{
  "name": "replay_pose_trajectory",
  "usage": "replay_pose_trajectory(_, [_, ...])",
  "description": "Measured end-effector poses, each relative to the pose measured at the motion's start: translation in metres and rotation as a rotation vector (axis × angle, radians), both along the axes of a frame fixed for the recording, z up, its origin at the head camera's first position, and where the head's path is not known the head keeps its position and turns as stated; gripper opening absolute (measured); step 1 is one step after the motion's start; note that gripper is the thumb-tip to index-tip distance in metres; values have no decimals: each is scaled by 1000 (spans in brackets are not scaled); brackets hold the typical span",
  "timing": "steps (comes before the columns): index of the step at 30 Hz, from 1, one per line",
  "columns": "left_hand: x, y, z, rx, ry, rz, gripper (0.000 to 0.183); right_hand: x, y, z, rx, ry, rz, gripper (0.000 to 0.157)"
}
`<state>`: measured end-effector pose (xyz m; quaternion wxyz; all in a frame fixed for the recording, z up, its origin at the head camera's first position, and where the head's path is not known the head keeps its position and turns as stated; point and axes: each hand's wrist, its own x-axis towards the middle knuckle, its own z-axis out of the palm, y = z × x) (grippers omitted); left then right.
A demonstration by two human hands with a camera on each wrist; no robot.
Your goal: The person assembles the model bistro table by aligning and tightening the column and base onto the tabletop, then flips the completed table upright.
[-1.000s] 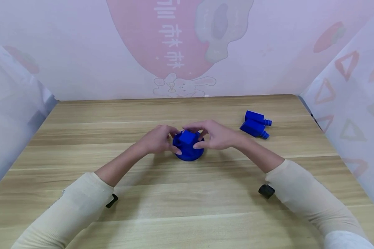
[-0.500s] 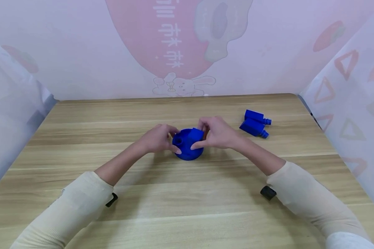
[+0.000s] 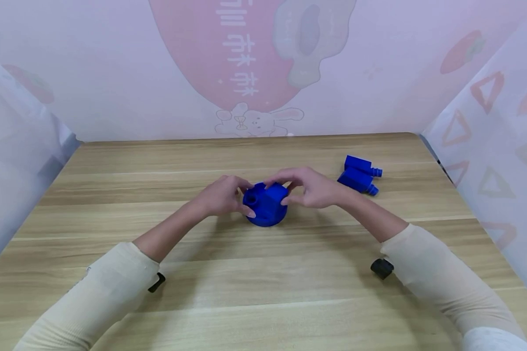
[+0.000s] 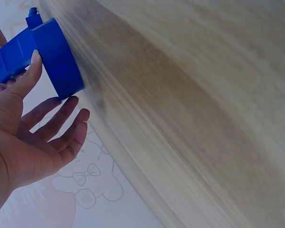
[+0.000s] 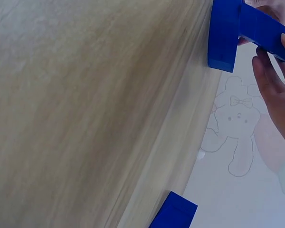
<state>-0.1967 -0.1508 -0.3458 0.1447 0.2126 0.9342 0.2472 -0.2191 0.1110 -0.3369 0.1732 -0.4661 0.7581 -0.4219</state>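
A round blue base with a raised round socket on its left side is between both hands in the head view. My left hand holds the base at its left rim, with the thumb on the near side and fingers at the far side. A blue rectangular block stands upright on the base's right part; my right hand grips it between thumb and fingers. In the right wrist view the block juts from the base. Its lower end is hidden.
Two more blue blocks with narrow ridged necks lie side by side at the right back of the wooden table: a nearer block and a farther block. A printed cloth wall rises behind the table.
The block has gone from over the middle of the base to its right side and turned. My right hand's fingers have shifted around it. The left hand stays put on the base.
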Motion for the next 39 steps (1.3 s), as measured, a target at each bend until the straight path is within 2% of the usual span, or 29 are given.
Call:
replay_pose_trajectory(6, [1, -1, 0, 3, 8, -4, 72, 1, 3, 2, 14, 51, -73, 39])
replay_pose_trajectory(11, [1, -1, 0, 6, 8, 0, 73, 1, 4, 4, 36, 85, -84, 46])
replay_pose_trajectory(16, [1, -1, 1, -3, 6, -2, 72, -1, 7, 6, 52, 41, -13, 56])
replay_pose_trajectory(19, [2, -1, 2, -17, 1, -7, 72, -3, 9, 6, 59, -3, 56, 54])
replay_pose_trajectory(22, [2, 0, 3, -23, -5, -9, 73, -4, 10, 6, 61, -35, 86, 48])
replay_pose_trajectory(31, [2, -1, 2, 2, 11, -6, 71, -5, 8, 6, 54, -21, 37, 41])
replay_pose_trajectory(39, [1, -1, 1, 8, 14, -1, 72, 1, 4, 5, 31, 95, -18, 38])
